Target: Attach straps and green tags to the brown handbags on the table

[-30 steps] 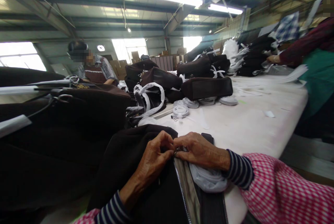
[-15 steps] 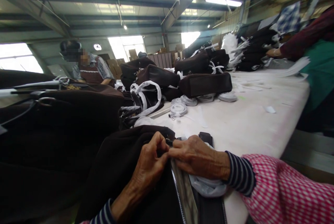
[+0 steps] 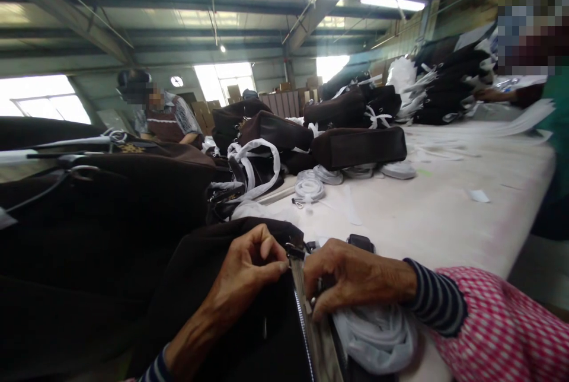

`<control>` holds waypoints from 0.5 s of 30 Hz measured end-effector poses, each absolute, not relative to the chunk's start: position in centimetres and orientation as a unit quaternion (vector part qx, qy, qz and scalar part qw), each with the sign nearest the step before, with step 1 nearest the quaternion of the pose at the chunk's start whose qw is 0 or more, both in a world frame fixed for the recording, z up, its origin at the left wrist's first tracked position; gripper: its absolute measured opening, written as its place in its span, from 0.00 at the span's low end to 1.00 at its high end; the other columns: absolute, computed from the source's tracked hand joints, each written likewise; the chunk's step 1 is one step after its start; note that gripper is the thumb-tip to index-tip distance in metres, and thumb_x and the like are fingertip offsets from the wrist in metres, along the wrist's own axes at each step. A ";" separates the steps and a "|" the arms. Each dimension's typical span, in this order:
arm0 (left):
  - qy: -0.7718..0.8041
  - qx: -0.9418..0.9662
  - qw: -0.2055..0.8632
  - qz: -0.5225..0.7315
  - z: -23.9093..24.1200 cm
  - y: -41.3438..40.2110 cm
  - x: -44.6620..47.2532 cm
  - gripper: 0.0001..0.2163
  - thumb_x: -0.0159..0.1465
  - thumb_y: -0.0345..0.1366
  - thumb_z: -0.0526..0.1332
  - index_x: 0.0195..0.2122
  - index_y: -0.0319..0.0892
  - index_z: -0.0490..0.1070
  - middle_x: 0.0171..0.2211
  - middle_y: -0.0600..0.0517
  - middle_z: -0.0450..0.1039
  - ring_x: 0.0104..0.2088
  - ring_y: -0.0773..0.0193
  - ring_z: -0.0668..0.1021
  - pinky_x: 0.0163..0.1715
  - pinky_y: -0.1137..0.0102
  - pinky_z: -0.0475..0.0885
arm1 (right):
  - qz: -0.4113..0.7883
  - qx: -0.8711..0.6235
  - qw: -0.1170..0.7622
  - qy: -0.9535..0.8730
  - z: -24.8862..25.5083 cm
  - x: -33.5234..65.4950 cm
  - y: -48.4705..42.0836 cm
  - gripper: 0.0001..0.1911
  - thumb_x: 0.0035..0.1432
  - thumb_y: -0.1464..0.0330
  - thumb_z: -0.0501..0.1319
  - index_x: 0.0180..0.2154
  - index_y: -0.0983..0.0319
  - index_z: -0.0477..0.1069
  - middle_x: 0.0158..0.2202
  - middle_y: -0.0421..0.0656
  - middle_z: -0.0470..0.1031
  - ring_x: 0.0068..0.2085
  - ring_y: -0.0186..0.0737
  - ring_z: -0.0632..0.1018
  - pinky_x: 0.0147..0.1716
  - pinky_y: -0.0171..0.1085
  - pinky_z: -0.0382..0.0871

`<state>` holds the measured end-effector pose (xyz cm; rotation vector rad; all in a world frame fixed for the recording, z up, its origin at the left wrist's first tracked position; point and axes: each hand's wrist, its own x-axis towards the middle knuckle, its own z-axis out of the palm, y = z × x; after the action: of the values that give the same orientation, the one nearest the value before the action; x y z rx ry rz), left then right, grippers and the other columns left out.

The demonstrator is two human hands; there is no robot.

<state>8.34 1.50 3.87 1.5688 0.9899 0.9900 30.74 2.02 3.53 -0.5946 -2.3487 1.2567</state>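
Right grip (image 3: 351, 278), hold unclear, now apart from narrow left grip (image 3: 246, 263) at bag zipper (image 3: 301, 312).

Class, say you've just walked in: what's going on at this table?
A person is handling a dark bag with both bare hands. The left hand has finger and thumb pinched at the far end of its zipper. The right hand curls over the other side of the opening, its grip partly hidden, above a plastic-wrapped coil. More dark bags lie farther back on the white table.
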 end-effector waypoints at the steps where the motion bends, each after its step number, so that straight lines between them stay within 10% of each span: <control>1: 0.399 0.642 0.509 0.411 3.9 1.5 8.3 0.18 0.54 0.31 0.69 0.25 0.44 0.55 0.27 0.55 0.74 0.27 0.68 0.69 0.26 0.74 0.65 | 0.484 -0.224 0.232 -0.813 3.2 30.8 2.2 0.03 0.56 0.72 0.70 0.34 0.65 0.79 0.32 0.39 0.77 0.33 0.33 0.74 0.34 0.31 0.66; 15: 0.342 0.608 0.565 0.440 3.4 0.8 9.2 0.14 0.62 0.34 0.69 0.33 0.43 0.61 0.34 0.53 0.75 0.40 0.59 0.81 0.33 0.71 0.74 | 0.685 -0.273 0.341 -0.583 4.4 32.5 1.2 0.10 0.52 0.68 0.73 0.34 0.68 0.79 0.29 0.44 0.80 0.26 0.32 0.78 0.21 0.25 0.66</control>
<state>9.19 0.84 3.38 1.4311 0.8053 1.0337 32.49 1.23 4.39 -0.7096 -1.5179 1.7820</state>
